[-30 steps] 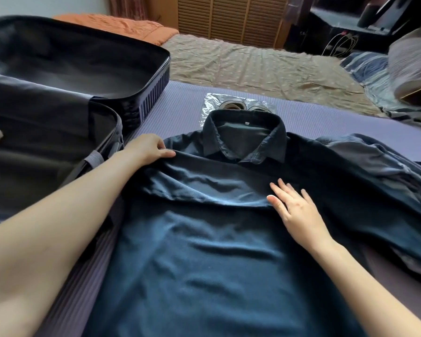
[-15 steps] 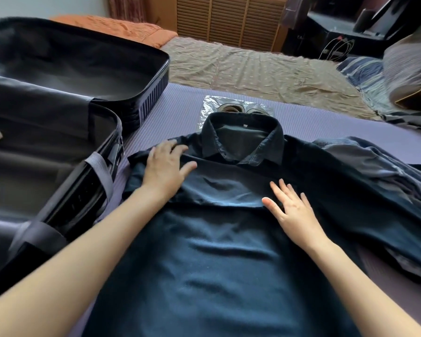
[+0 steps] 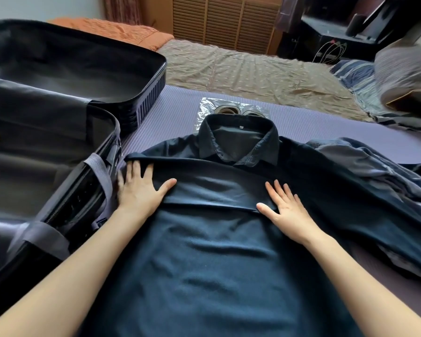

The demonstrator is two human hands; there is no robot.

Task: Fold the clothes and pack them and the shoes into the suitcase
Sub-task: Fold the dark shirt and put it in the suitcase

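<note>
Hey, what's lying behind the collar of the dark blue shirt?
Behind the collar of the dark blue fabric shirt, a pair of brownish shoes sits with crinkled clear plastic, on it or in it I cannot tell. Only their far parts show; the collar hides the rest.

Left: I note the open suitcase (image 3: 71,207) wall hard beside the shirt (image 3: 216,263). Ahead: shoes (image 3: 229,110) just beyond its collar, bare mat (image 3: 170,113) left of them. Right: crumpled clothes (image 3: 374,166) block the way.
</note>
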